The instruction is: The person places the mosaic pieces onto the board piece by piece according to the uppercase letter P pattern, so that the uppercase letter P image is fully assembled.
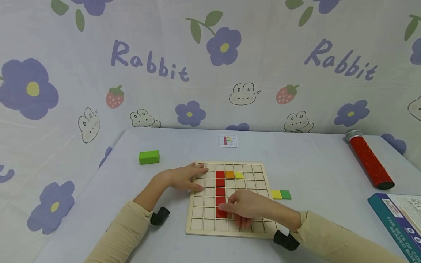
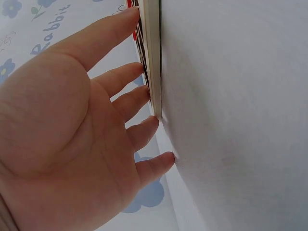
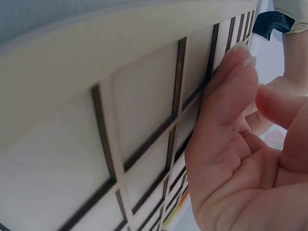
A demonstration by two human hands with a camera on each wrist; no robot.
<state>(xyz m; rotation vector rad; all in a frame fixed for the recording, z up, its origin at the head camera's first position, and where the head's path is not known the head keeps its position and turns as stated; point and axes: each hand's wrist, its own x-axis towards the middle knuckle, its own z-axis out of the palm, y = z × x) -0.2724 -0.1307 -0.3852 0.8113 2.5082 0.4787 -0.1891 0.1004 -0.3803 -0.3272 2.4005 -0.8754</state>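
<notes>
I see a red tile (image 1: pixel 221 213) low in the wooden grid board (image 1: pixel 205 223), at the foot of a straight column of red tiles (image 1: pixel 220 187) running up the board. My right hand (image 1: pixel 245 209) is right on it: thumb and forefinger pinch the tile's right edge, the other fingers curled down onto the board beside it. From the right wrist view the fingertips (image 3: pixel 236 62) lie against the board's dark-lined squares, and the tile itself is hidden there. The right forearm comes in low from the right, sleeve across the board's near corner.

My left hand (image 1: pixel 184 177) lies flat on the board's left edge, fingers straight and spread, holding nothing; the left wrist view shows those fingers (image 2: pixel 127 103) pressing against the board's rim (image 2: pixel 153 53).

At the top of the red column sit an orange tile (image 1: pixel 229 174) and a yellow tile (image 1: pixel 239 175), side by side. Just off the board's right edge a yellow and a green tile (image 1: pixel 281 194) lie touching on the worktop (image 1: pixel 312 164). Farther out: a green block (image 1: pixel 149 157) to the left, a small pattern card (image 1: pixel 228 141) behind the board, a red tube (image 1: pixel 370 159) and a box (image 1: pixel 398 219) to the right.
</notes>
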